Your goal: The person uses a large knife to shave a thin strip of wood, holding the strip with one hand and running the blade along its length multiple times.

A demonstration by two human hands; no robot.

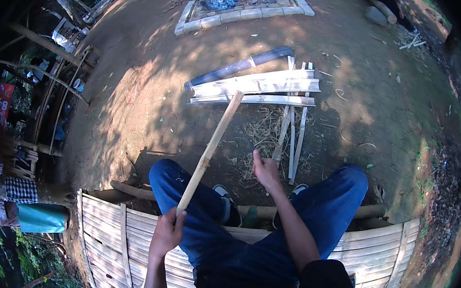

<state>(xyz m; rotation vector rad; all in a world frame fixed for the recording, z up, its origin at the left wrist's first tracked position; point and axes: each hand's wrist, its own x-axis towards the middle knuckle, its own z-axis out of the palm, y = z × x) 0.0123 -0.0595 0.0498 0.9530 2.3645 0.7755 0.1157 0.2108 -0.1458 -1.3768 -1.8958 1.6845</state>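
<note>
My left hand (167, 231) is closed around the lower end of a long, split bamboo strip (209, 150), which slants up and away over my left knee. To the right of the strip, my right hand (266, 172) is wrapped around what looks like a knife (249, 141). Its thin dark blade points up and left, apart from the strip, and its handle is hidden in my fist. Pale split bamboo halves (257, 84) lie on the ground ahead, across several narrow bamboo slats (292, 138). Curly shavings (261, 133) are scattered beside the slats.
I sit on a bamboo-slat bench (105, 232). A dark, uncut-looking bamboo pole (237, 69) lies behind the pale halves. Farther off is a stone-edged pit (227, 18) with ash and litter. A wooden rail frame (54, 95) and a red banner (4, 102) stand at the left.
</note>
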